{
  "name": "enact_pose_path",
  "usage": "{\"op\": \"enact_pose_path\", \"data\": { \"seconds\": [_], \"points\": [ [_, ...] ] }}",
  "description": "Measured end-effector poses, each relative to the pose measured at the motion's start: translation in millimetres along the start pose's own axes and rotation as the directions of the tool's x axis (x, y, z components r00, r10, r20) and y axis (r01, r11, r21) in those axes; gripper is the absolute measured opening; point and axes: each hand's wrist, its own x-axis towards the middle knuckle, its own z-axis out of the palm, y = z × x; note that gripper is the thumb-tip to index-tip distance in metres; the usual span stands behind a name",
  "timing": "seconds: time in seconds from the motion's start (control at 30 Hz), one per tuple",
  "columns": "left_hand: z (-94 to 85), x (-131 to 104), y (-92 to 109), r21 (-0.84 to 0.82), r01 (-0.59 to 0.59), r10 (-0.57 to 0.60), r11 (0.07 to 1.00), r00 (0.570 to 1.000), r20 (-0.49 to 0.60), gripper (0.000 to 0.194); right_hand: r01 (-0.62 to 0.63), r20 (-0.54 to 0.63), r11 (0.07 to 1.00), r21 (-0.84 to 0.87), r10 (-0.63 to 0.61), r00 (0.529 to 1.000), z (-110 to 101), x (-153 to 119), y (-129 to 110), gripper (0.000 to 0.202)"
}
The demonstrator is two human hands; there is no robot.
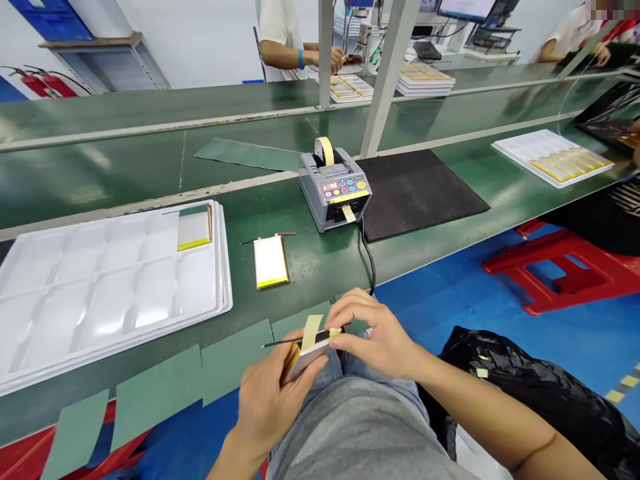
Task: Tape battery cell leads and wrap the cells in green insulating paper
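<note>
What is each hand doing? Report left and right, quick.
Left hand: closed around a flat white-faced pack.
Right hand: fingers bent at the pack's taped end; whether they pinch it cannot be told.

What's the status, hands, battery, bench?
Left hand: gripping battery. Right hand: fingertips at its upper edge, beside tape strip. Ahead on bench: second battery, tape dispenser.

Beyond the torso (357, 433), the left hand (270, 390) is curled, its thumb held opposite the fingers; the right hand (373, 337) is arched, its thumb and fingertips brought close together.
</note>
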Motion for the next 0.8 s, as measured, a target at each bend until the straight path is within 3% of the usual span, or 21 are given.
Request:
{"op": "enact_pose_path", "data": {
  "seconds": [0.1, 0.23, 0.4, 0.63, 0.8],
  "points": [
    [1.9, 1.0, -1.5, -0.038, 0.025, -0.023, 0.999, 0.997, 0.069, 0.027, 0.092, -0.056, 0.981, -0.17, -0.103, 0.993, -2.5, -1.0, -2.9, 0.014],
    [1.6, 2.8, -2.7, -0.112, -0.069, 0.082, 0.991, 0.989, 0.119, 0.021, 0.229, -0.101, 0.931, -0.286, -0.267, 0.958, -3.4, 2.9, -16.9, 0.009],
    [3.5, 0.5, -6.0, -0.151, -0.198, 0.212, 0.969, 0.973, 0.089, 0.028, 0.128, -0.017, 0.976, -0.177, -0.133, 0.991, -1.8, 8.4, -20.4, 0.005],
    [1.6, 2.5, -4.5, -0.117, -0.201, 0.215, 0.973, 0.969, 0.12, 0.049, 0.071, 0.124, 0.997, -0.015, -0.068, 0.99, -3.1, 8.6, -12.4, 0.009],
    [0.2, 2.9, -6.0, -0.184, -0.206, 0.228, 0.961, 0.968, 0.106, 0.029, 0.055, 0.154, 0.997, -0.048, -0.047, 0.987, -6.8, 11.6, -13.1, 0.005]
  ]
}}
